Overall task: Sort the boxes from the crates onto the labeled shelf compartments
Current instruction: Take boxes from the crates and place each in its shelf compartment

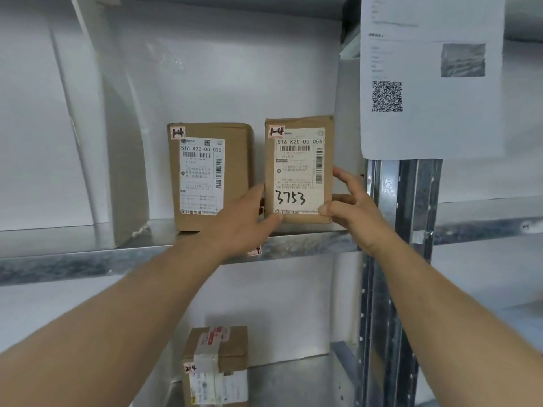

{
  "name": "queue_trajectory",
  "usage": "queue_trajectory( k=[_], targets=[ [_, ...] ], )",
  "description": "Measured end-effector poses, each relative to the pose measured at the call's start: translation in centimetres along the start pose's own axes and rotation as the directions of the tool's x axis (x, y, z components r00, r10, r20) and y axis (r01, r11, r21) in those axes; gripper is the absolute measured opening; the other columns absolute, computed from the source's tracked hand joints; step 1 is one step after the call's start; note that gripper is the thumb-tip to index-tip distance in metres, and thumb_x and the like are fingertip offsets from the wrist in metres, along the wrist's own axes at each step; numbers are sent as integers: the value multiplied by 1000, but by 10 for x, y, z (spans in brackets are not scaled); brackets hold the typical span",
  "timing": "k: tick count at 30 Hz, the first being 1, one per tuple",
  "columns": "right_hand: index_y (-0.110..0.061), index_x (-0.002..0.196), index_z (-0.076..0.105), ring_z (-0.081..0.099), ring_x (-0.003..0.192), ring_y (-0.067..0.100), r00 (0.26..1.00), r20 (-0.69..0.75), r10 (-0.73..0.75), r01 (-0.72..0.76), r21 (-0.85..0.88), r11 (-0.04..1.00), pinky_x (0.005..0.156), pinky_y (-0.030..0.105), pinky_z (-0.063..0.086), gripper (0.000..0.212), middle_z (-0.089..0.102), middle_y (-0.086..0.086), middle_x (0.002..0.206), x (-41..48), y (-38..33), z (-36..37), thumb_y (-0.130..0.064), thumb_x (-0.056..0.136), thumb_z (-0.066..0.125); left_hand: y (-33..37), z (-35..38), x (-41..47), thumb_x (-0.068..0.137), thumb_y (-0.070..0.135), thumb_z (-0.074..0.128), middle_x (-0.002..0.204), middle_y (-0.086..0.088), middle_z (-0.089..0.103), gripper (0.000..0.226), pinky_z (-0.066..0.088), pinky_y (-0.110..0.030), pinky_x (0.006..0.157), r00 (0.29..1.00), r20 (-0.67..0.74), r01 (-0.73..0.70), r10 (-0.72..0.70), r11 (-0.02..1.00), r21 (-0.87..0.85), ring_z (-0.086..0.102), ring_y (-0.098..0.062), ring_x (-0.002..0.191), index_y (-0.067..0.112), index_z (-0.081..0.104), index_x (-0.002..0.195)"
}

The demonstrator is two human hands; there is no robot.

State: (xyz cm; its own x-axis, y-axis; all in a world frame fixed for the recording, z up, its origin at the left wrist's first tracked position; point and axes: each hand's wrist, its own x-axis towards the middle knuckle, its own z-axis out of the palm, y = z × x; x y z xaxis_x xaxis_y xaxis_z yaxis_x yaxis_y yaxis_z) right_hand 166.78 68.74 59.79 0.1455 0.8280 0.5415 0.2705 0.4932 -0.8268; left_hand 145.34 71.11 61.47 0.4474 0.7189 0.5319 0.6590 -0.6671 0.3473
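Because its corner sticker reads 1-4, we judge that the box marked 3753 [298,171] belongs where it stands: upright on the upper shelf [308,245], just beside the neighbouring box [210,174] that carries the same sticker, with a narrow gap between them. Our left hand [244,218] grips its lower left edge, thumb on the front face and fingers tucked into that gap. Our right hand [349,207] pinches the lower right edge, thumb on the label, the other fingers spread along the side. Holding both edges low lets us square it up, we think (the shelf tag [254,251] by our left wrist is mostly hidden). Its long axis runs vertical, label facing us, print upright. To the right rise a metal post [411,201] and a paper sheet [432,77]; a lower box [216,365] sits on the shelf beneath.
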Motion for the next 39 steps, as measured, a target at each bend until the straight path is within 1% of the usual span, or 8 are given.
queue_trajectory(
  k=[4, 8, 14, 19, 25, 30, 34, 39],
  targets=[
    [-44, 137, 37, 62, 111, 18, 999, 34, 20, -18, -72, 997, 102, 39, 47, 74, 67, 4, 117, 13, 6, -2, -4, 83, 67, 7, 14, 18, 96, 27, 54, 127, 2, 58, 45, 39, -24, 77, 989, -84, 108, -119, 986, -125, 52, -11, 96, 16, 37, 137],
    [-33, 149, 24, 58, 117, 19, 999, 21, 47, -42, -207, 978, 94, 31, 50, 79, 60, 1, 129, 23, 10, 0, -3, 87, 62, 12, 29, 32, 94, 18, 57, 127, -6, 60, 50, 49, -32, 84, 977, -93, 178, -193, 973, -149, 61, -24, 106, 15, 33, 138],
    [-22, 148, 20, 51, 110, 15, 995, 38, 96, -72, -412, 908, 83, 23, 40, 70, 53, 2, 136, 26, 8, 5, 1, 92, 53, 9, 45, 43, 93, 21, 58, 119, -12, 62, 46, 52, -45, 87, 961, -77, 263, -266, 963, -53, 63, -30, 99, 14, 36, 133],
    [-14, 138, 31, 54, 110, 21, 992, 18, 125, -100, -488, 867, 86, 28, 44, 53, 55, 7, 131, 29, 10, 6, 0, 92, 51, 10, 44, 43, 93, 22, 57, 123, -13, 61, 48, 51, -44, 88, 959, -79, 272, -271, 962, -9, 61, -32, 104, 13, 34, 134],
    [-12, 141, 29, 55, 105, 21, 994, -20, 104, -99, -531, 841, 77, 26, 45, 58, 55, 9, 128, 21, 8, 8, -3, 91, 55, 16, 36, 29, 94, 20, 56, 127, -16, 57, 51, 48, -42, 92, 970, -88, 232, -227, 971, 54, 58, -32, 109, 8, 31, 137],
    [-22, 144, 29, 48, 120, 23, 996, -36, -87, 43, -654, 755, 89, 27, 38, 66, 38, 9, 138, -8, -11, 9, -9, 88, 60, 24, 21, 1, 93, 36, 54, 132, -7, 52, 54, 44, -36, 86, 983, -165, 122, -80, 957, 264, 50, -27, 118, 17, 34, 140],
    [-20, 139, 39, 50, 117, 22, 970, -60, -235, 100, -783, 614, 88, 36, 45, 55, 45, 6, 134, -33, -24, 21, -24, 89, 60, 23, 6, -32, 93, 44, 50, 130, -6, 52, 54, 44, -37, 86, 971, -239, 112, -9, 901, 420, 47, -26, 119, 21, 37, 139],
    [-21, 118, 51, 54, 105, 20, 943, 202, -266, 323, -749, 578, 74, 30, 41, 29, 54, 0, 119, -73, -20, 79, -29, 91, 55, -1, -8, -100, 90, 41, 56, 129, -9, 55, 51, 43, -39, 87, 955, -294, 173, -38, 876, 451, 49, -30, 117, 17, 47, 134]
  ],
)
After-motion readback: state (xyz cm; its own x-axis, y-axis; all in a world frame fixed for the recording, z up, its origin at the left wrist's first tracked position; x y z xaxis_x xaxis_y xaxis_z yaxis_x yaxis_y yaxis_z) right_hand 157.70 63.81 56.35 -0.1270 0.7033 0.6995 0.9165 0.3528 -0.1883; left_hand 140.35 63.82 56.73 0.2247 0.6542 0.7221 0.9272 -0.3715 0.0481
